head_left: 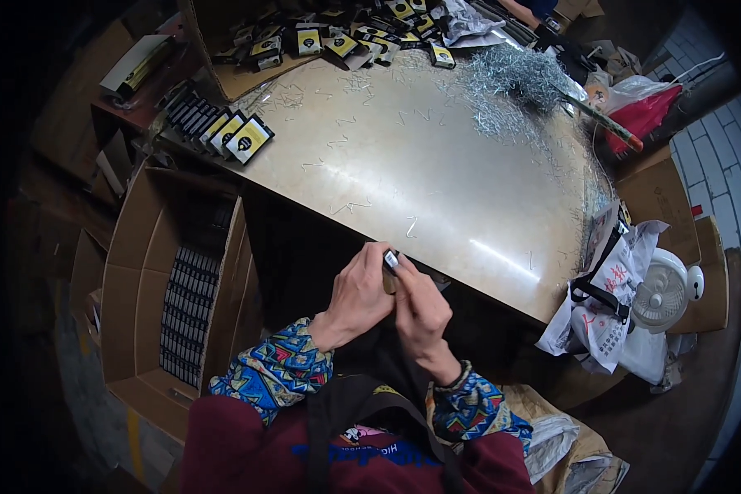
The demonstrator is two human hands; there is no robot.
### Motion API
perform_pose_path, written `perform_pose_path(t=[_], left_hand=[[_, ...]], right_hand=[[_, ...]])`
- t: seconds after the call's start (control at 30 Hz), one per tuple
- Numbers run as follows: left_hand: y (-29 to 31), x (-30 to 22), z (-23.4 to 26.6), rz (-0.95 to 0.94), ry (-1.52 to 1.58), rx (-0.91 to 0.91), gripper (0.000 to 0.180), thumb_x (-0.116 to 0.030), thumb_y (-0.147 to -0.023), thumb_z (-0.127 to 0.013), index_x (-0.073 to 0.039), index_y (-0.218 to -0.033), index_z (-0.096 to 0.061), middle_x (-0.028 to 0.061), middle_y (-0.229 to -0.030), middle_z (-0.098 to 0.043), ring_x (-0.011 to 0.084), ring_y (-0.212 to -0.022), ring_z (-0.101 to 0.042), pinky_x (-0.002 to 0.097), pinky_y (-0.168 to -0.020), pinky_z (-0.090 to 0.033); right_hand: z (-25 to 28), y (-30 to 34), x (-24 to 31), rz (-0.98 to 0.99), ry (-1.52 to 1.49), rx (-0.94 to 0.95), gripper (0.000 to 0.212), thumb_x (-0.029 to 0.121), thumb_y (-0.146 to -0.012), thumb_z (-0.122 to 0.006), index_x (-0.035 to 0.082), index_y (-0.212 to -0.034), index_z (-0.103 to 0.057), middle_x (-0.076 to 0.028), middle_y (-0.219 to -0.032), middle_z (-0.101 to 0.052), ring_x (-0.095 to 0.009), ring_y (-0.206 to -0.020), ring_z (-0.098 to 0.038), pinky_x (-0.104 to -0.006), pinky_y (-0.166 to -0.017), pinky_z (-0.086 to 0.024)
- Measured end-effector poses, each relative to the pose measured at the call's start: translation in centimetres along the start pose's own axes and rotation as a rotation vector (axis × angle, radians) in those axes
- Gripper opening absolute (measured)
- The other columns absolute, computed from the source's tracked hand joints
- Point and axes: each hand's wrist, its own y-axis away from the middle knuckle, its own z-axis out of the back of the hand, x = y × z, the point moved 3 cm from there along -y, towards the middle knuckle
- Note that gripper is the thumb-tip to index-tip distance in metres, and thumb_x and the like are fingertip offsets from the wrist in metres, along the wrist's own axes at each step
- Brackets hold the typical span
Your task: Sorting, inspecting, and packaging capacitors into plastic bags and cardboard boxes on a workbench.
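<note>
My left hand and right hand meet at the surface's near edge, forearms rising from below, fingers curled inward. Both grips are closed on a small pack, held between them just off the edge. Its long axis runs roughly upright, pale end pointing away from me.
</note>
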Motion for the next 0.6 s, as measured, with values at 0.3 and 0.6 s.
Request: perform_pose_path(t=[0.3, 0.6], left_hand=[[-5.3, 0.5, -0.8, -0.289, -0.083, -0.119, 0.052, -0.015, -0.089, -0.063, 0.006, -0.132, -0.043, 0.0222, -0.119, -0.053, 0.0378, -0.105, -0.053, 0.0430, -0.090, -0.045], [-11.5, 5.5, 12.7, -0.206, -0.946, -0.328, 0.048, -0.016, -0.083, -0.066, -0.002, -0.126, -0.051, 0.0147, -0.109, -0.053, 0.0308, -0.101, -0.050, 0.0461, -0.087, -0.040]], right_hand=[[4.1, -3.9, -7.0, -0.018, 0.112, -0.122, 0.033, -0.009, -0.088, -0.058, -0.004, -0.121, -0.060, -0.019, -0.125, -0.061, -0.024, -0.110, -0.062, -0.0303, -0.091, -0.049], [4.5, -12.2, -14.0, 0.002, 0.352, 0.135, 0.026, 0.012, -0.092, -0.061, 0.002, -0.115, -0.066, -0.020, -0.130, -0.057, -0.035, -0.114, -0.058, -0.0385, -0.095, -0.047]])
